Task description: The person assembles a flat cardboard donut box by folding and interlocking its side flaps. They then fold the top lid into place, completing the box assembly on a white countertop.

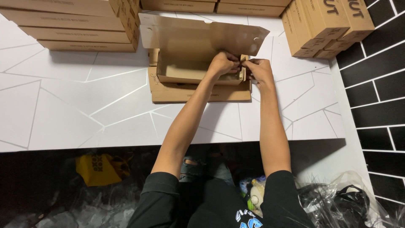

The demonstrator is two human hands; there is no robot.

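A big white table (84,109) with thin silvery crack-like lines takes up most of the view, and it's ringed with flat brown cardboard boxes: one stack (71,25) at far left, another stack (325,25) standing on edge at far right against a black tiled wall (375,84), with dark lettering seen on their faces. In the middle, an open brown carton (194,63) is sat on a closed flat box (198,93), lid flap tilted up and back. Its long axis runs left to right, so the right end wall is what's reached, straight ahead of both arms. That end flap is pinched by the left hand (223,63) from the inside and by the right hand (259,71) from the outside, fingers closed tight, hands nearly touching.
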